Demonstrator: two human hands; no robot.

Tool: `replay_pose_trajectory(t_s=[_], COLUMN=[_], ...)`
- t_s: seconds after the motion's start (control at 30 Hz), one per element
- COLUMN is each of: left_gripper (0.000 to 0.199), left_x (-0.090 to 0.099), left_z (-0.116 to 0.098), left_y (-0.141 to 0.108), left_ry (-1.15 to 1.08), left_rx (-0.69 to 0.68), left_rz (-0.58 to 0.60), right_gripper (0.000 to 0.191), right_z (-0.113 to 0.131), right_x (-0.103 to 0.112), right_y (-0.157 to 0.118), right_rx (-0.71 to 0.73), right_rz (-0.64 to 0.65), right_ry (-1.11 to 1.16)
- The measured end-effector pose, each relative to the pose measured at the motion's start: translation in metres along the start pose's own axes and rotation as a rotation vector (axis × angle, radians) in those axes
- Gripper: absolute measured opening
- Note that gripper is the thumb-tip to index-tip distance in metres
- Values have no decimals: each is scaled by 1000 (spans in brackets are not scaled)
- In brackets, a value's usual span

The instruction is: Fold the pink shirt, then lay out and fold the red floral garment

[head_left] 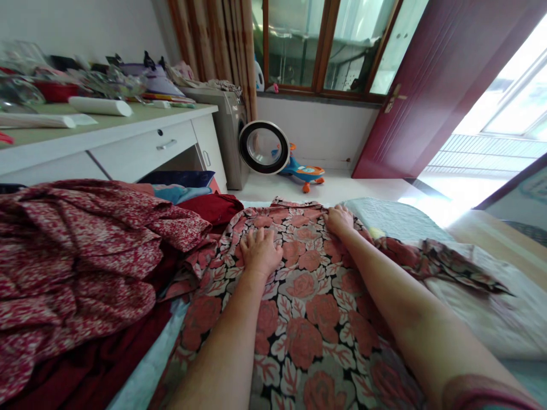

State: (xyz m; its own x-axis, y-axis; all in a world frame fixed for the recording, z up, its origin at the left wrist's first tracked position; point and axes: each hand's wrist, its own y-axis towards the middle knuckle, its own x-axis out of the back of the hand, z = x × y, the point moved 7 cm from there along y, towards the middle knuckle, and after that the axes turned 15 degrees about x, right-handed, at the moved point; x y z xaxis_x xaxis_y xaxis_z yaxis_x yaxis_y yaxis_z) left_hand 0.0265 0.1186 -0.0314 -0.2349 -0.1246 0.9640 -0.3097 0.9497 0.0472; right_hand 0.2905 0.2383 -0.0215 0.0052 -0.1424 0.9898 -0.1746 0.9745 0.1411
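A rose-patterned garment (pixel 305 307) in dusty red, black and grey lies spread out flat in front of me, its collar end away from me. My left hand (pixel 261 250) rests on its upper left part, fingers spread over the cloth. Near the far right shoulder of the garment, my right hand (pixel 339 219) lies on the fabric with its fingers stretched out toward the collar. One sleeve (pixel 453 262) of the garment trails off to the right. Neither hand lifts the cloth.
To the left lies a heap of red-and-white patterned cloth (pixel 77 245). A cluttered desk (pixel 141 136) stands behind it. Beyond are a washing machine with its round door (pixel 265 147) ajar, a blue-and-orange ride-on toy (pixel 305 169) and a dark red door (pixel 410 74). Pale bedding (pixel 393 216) lies at right.
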Motion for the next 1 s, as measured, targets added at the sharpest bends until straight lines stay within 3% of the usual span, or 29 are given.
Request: replay_pose_trajectory(t_s=[0.2, 0.37, 0.5, 0.57, 0.67, 0.83, 1.0], left_gripper=[47, 46, 46, 46, 39, 29, 32], left_x=[2, 3, 5, 7, 8, 1, 0], left_z=[0, -1, -7, -11, -14, -8, -8], left_y=[-1, -1, -1, -2, -4, -4, -6], left_ry=[-10, -21, -35, -53, -82, -107, -89], left_rx=[7, -6, -65, -122, -191, -183, -168], left_rz=[3, -9, -39, -71, -103, -94, -133], right_gripper=[52, 45, 45, 45, 47, 46, 45], right_z=[2, 10, 16, 29, 58, 96, 106], right_x=[-6, -4, 12, 23, 31, 32, 23], right_y=[-13, -19, -33, -46, -77, -145, -180], right_rx=[-19, 54, 11, 13, 53, 100, 108], right_rz=[3, -18, -104, -125, -31, 87, -44], right_ry=[28, 95, 109, 133, 187, 195, 161])
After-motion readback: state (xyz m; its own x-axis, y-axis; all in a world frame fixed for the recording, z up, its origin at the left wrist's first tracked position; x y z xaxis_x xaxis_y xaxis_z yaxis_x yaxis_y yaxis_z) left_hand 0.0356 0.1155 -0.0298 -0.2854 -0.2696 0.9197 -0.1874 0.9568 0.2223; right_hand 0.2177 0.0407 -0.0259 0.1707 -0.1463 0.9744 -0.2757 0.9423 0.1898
